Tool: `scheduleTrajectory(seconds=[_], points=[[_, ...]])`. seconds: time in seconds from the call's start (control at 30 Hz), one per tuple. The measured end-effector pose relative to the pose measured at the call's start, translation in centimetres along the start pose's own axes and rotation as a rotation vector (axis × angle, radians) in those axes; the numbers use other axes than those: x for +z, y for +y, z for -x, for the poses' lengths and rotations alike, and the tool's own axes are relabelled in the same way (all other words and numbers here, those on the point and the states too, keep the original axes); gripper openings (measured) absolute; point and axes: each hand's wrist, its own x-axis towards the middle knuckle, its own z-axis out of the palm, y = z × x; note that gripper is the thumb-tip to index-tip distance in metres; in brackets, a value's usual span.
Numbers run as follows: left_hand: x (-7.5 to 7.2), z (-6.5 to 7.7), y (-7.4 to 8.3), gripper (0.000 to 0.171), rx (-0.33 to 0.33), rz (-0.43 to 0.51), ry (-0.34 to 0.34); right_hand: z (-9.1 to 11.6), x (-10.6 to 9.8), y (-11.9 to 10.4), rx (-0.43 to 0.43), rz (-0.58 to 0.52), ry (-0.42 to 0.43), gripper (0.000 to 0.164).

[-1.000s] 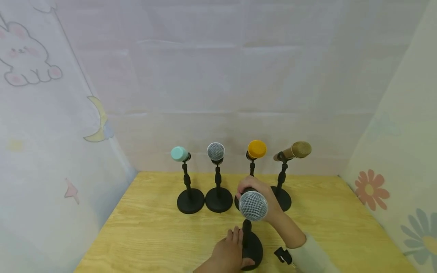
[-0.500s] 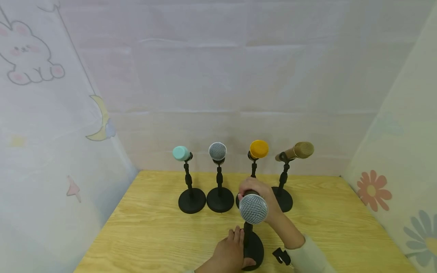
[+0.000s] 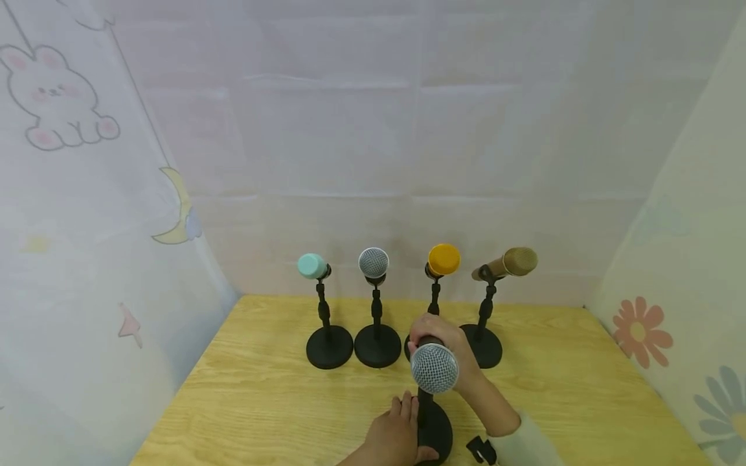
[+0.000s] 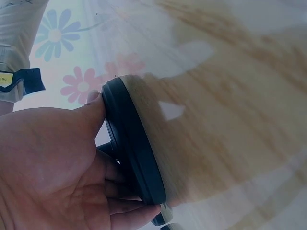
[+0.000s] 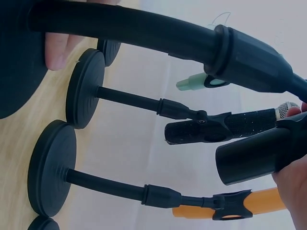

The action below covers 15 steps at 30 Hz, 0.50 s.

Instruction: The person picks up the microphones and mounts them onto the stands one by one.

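A black microphone with a silver mesh head (image 3: 434,368) sits at the top of a black stand, tilted toward me in the head view. My right hand (image 3: 441,340) grips it just behind the mesh. In the right wrist view, the microphone's black handle (image 5: 254,155) lies in the clip beside my fingers. My left hand (image 3: 393,430) holds the stand's round base (image 3: 438,430) at its left side, fingers stretched forward and thumb over the near edge. The left wrist view has my thumb and fingers spread along the rim of the base (image 4: 134,139).
Behind stands a row of microphones on black stands: mint (image 3: 312,266), silver-mesh (image 3: 373,263), orange (image 3: 444,259) and gold (image 3: 519,261). My right arm partly covers the orange one's base. A small black device (image 3: 481,450) is at my right cuff. Printed cloth walls (image 3: 373,142) surround the wooden table (image 3: 262,401).
The microphone's mesh head and my right hand have come slightly lower and nearer to me. My left hand keeps its place on the base. The view has shifted a little.
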Motion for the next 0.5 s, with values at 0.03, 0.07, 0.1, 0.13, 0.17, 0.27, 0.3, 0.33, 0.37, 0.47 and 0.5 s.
scheduleTrajectory(seconds=[0.03, 0.07, 0.1, 0.13, 0.17, 0.27, 0.3, 0.33, 0.37, 0.47, 0.5], points=[[0.06, 0.01, 0.01, 0.091, 0.003, 0.0, 0.007, 0.08, 0.02, 0.02, -0.003, 0.004, -0.001, 0.039], [0.11, 0.01, 0.02, 0.091, 0.004, -0.002, 0.011, 0.14, 0.04, 0.01, -0.003, 0.007, -0.002, 0.039], [0.15, 0.0, 0.03, 0.091, 0.006, -0.003, 0.015, 0.18, 0.06, 0.02, -0.006, 0.008, -0.003, 0.039], [0.15, 0.01, 0.03, 0.091, 0.006, -0.002, 0.018, 0.21, 0.07, 0.02, -0.009, 0.012, -0.003, 0.039], [0.17, 0.01, 0.04, 0.091, 0.008, -0.005, 0.021, 0.23, 0.08, 0.0, -0.01, 0.013, -0.003, 0.04], [0.13, 0.01, 0.02, 0.09, 0.008, -0.004, 0.021, 0.28, 0.12, -0.03, -0.013, 0.017, 0.002, 0.039], [0.11, 0.02, 0.01, 0.09, 0.007, 0.002, 0.017, 0.29, 0.14, -0.04, -0.016, 0.017, 0.003, 0.039], [0.09, 0.04, 0.0, 0.089, 0.005, 0.009, 0.014, 0.31, 0.17, -0.04, -0.018, 0.019, 0.004, 0.039], [0.08, 0.04, -0.01, 0.089, 0.005, 0.014, 0.012, 0.33, 0.19, -0.04, -0.021, 0.019, 0.005, 0.038], [0.0, 0.08, -0.05, 0.088, -0.001, 0.044, -0.006, 0.49, 0.25, 0.08, -0.029, 0.023, 0.006, 0.038], [-0.02, 0.08, -0.07, 0.088, -0.002, 0.051, -0.009, 0.54, 0.26, 0.14, -0.031, 0.023, 0.006, 0.037]])
